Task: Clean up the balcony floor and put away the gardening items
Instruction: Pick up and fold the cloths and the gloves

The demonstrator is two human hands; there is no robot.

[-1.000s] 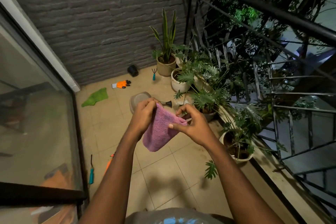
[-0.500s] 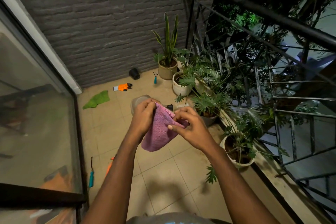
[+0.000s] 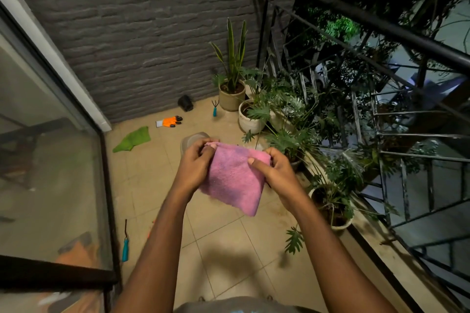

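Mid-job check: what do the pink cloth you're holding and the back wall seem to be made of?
Pink cloth: likely microfibre or terry, matt and fuzzy; a short nap shows and it hangs limp where the left hand and right hand pinch its top corners. Back wall: apparently brick or brick-look cladding painted grey, matt; rough staggered courses show.

Night scene under warm artificial light. The floor tiles are evenly lit, with a soft-edged shadow on them at lower centre. Beyond the railing the background is mostly dark. The glass door carries dim reflections. Wide-angle distortion bows straight lines toward the edges. The bottom-left corner is blurred.
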